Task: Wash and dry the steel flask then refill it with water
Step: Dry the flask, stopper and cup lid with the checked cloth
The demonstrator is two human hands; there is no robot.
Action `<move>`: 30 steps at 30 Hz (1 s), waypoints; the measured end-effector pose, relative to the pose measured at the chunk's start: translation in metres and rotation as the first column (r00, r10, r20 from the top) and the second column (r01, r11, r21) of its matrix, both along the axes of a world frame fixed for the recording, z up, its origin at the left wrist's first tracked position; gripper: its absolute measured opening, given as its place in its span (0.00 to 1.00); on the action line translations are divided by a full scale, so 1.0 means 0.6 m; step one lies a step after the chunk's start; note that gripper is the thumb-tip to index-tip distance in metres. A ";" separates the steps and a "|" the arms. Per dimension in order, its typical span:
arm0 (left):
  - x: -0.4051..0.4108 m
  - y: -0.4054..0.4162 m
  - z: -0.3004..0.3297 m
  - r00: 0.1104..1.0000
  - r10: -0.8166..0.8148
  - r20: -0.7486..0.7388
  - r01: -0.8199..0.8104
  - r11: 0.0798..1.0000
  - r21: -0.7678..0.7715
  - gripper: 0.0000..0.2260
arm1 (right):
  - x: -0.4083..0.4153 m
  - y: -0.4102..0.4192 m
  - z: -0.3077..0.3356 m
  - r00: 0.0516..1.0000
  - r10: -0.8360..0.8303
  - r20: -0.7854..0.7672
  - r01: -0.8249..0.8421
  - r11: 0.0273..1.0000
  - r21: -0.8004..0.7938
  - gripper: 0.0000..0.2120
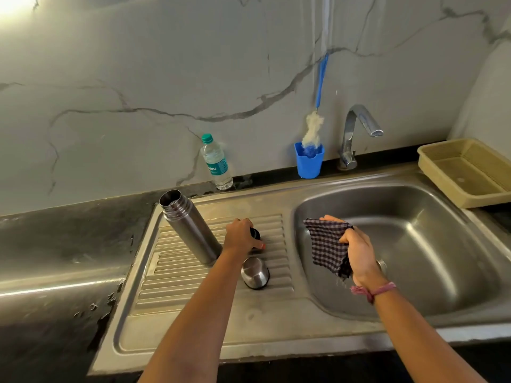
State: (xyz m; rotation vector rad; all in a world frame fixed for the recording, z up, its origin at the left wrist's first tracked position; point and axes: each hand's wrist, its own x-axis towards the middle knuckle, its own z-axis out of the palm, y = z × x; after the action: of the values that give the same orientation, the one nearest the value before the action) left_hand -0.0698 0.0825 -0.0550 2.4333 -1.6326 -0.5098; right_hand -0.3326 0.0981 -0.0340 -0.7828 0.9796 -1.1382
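- steel flask point(190, 228) stands open, no lid, on the ribbed drainboard point(177, 275) left of the sink basin point(414, 244), leaning a bit in this wide view
- left hand point(240, 237) just right of flask base, fingers curled round a small dark stopper point(255, 234) sitting on the drainboard
- steel cup lid point(255, 273) upside down on the drainboard, just below the left hand, near flask base
- right hand point(356, 251) over the basin, fingers pinching a checked cloth point(327, 246) that hangs loose; pink thread band point(373, 291) on that wrist
- plastic water bottle point(217, 163), green cap, upright on the dark counter point(55, 230) against the marble wall, behind the flask
- blue cup point(309, 161) at the back holds a bottle brush point(313, 128) with blue handle leaning on the wall
- chrome tap point(356, 134) right of the blue cup, no water running
- beige plastic basket point(464, 172) at the far right edge by the basin
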 end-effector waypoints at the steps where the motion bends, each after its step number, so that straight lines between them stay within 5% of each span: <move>1: 0.002 -0.001 -0.001 1.000 0.000 -0.004 0.000 1.000 0.005 0.31 | 0.001 0.001 0.000 1.000 -0.002 -0.004 0.002 1.000 0.005 0.23; 8: 0.006 0.014 0.012 0.993 0.018 -0.120 -0.030 0.995 -0.099 0.37 | 0.008 0.007 -0.001 0.999 -0.046 -0.005 0.047 0.998 0.031 0.22; 18: -0.020 0.133 0.018 0.946 0.004 -0.324 -0.097 0.958 -0.269 0.29 | -0.001 -0.007 -0.028 0.973 -0.231 -0.005 0.225 0.944 0.241 0.19; 24: -0.033 0.203 -0.026 0.943 0.014 -0.333 -0.071 0.984 -0.162 0.46 | -0.001 0.002 -0.029 0.975 -0.224 0.000 0.211 0.918 0.335 0.11; 30: -0.045 0.217 -0.048 0.956 0.079 -0.283 -0.125 0.981 -0.150 0.43 | -0.005 0.009 -0.027 0.980 -0.201 0.009 0.182 0.906 0.382 0.06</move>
State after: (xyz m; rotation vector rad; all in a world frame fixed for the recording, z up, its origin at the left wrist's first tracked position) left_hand -0.0966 0.2130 -0.0838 2.1968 -1.3700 -0.6364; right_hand -0.3359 0.1038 -0.0502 -0.3495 1.2111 -1.0818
